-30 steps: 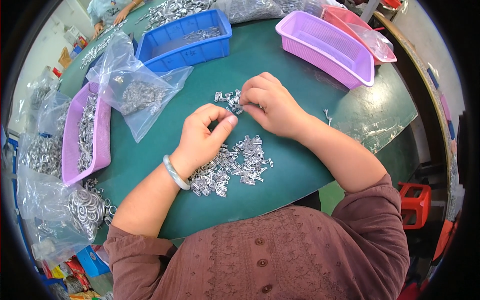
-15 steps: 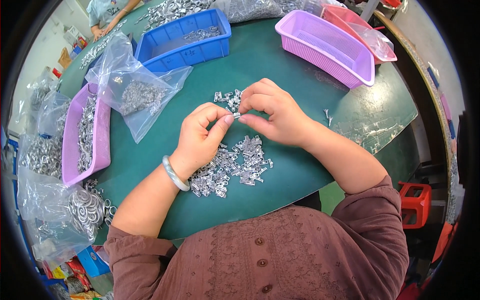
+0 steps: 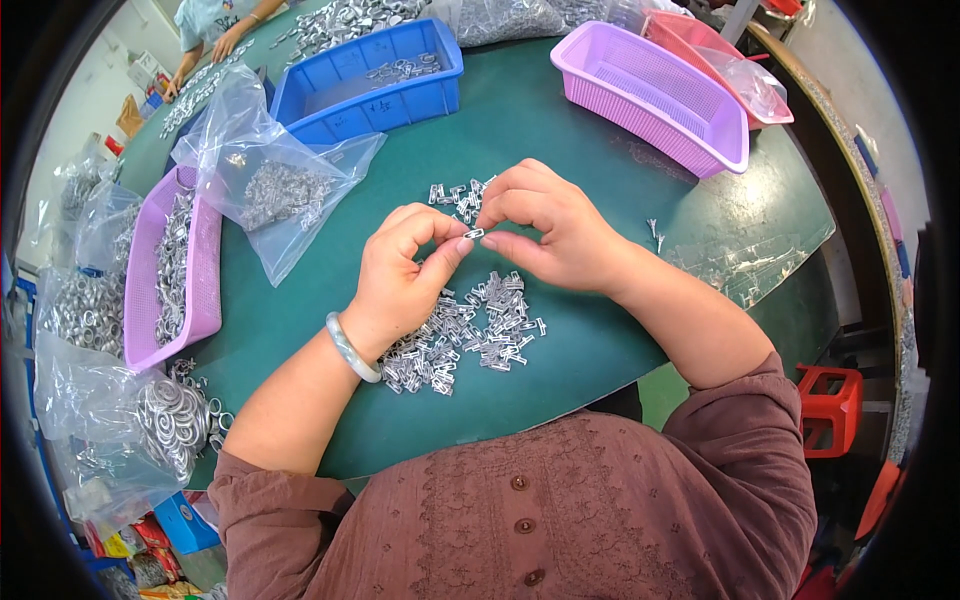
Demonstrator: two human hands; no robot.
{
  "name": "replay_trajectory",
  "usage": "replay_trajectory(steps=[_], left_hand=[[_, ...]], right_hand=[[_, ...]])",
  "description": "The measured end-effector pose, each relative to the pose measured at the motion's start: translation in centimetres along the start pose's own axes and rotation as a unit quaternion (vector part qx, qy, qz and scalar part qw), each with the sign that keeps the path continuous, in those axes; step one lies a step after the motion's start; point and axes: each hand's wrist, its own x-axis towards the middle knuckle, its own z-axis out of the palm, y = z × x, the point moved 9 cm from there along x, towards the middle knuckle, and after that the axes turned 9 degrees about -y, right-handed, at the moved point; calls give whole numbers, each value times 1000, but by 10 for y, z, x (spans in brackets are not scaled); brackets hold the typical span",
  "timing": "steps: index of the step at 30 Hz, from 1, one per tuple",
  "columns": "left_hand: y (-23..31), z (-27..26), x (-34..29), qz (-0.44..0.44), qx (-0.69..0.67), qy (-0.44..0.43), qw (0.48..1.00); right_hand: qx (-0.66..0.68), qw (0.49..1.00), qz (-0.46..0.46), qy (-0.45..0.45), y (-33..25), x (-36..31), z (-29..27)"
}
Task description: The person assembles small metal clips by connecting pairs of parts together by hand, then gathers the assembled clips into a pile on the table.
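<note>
Between my two hands, over the green table, is a small silver metal buckle-like piece with a slot in it. My left hand, with a pale bangle on its wrist, pinches the piece between thumb and forefinger. From the other side the fingertips of my right hand close on the same piece. A large pile of similar metal pieces lies below the hands, partly hidden by my left hand. Just beyond the fingers sits a smaller group of pieces, partly covered by my right hand.
A clear bag of small parts and a filled purple basket are at left. Far off stand a blue bin and a purple basket. Metal rings lie near left. A co-worker's hand is at far left.
The piece between my fingertips has turned, so its slotted face shows more; my hands barely shift. At the far left, the co-worker's hands have moved apart over the parts.
</note>
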Motion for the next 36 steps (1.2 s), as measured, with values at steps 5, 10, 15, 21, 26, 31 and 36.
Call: replay_trajectory(steps=[5,10,15,21,26,31,36], left_hand=[[2,-1,0,8,3,7,1000],[3,-1,0,15,12,6,1000],[12,10,1,56,4,-72,996],[23,25,0,106,29,-143,984],[6,16,1,27,50,-87,995],[-2,12,1,-12,50,-57,997],[-29,0,-3,-116,-78,26,990]], right_hand=[[0,1000,0,2,-1,0,-1],[-1,1000,2,0,1,1,-1],[-63,997,41,-4,20,-1,0],[-128,984,109,-60,43,-2,17],[-160,982,80,-56,39,1,24],[-110,991,73,-37,36,2,14],[-28,999,31,-14,16,4,6]])
